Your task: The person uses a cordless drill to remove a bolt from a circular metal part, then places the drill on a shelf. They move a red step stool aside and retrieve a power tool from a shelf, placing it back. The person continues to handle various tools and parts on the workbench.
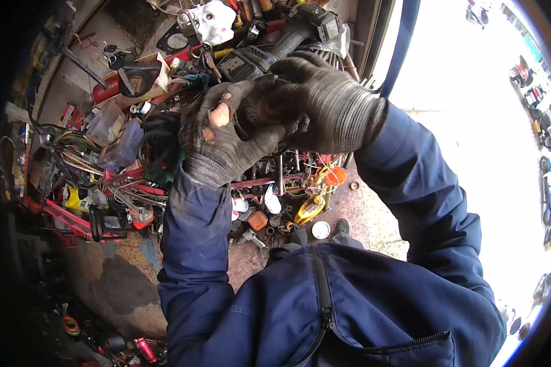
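A power tool (288,44), tangled cables (79,160) and plastic tubs (123,144) mark a workshop.

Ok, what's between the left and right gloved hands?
In the head view, a dark part, held between the left hand and right hand; the gloves hide too much to tell its kind.
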Demonstrator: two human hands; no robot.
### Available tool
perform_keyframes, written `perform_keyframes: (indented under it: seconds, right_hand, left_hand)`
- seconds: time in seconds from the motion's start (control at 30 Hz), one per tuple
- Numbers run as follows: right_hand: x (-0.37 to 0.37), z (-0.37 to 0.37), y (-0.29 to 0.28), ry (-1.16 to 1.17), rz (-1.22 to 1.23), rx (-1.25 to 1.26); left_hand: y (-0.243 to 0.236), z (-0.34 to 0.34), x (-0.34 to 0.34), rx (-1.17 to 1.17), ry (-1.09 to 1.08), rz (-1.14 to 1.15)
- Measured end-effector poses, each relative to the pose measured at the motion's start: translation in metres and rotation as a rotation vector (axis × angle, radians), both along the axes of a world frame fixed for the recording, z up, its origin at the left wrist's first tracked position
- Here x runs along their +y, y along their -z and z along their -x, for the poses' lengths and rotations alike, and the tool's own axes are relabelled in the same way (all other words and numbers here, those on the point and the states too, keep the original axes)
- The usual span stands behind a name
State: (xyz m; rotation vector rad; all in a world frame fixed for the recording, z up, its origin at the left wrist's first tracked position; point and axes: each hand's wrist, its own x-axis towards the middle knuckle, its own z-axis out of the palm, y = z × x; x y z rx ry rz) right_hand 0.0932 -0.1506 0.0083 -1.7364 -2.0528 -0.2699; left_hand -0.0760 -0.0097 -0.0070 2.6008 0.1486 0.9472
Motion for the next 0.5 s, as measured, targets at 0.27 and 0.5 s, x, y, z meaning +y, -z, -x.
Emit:
perform_keyframes:
  seconds: [0.27,0.5]
  right_hand:
    - [0.004,0.003,-0.010,0.017,0.074,-0.028]
    - [0.005,0.007,-0.011,0.087,0.017,-0.087]
  left_hand:
    - [-0.002,0.002,-0.005,-0.033,-0.011,0.011]
    - [-0.004,0.004,-0.004,-0.025,-0.058,-0.054]
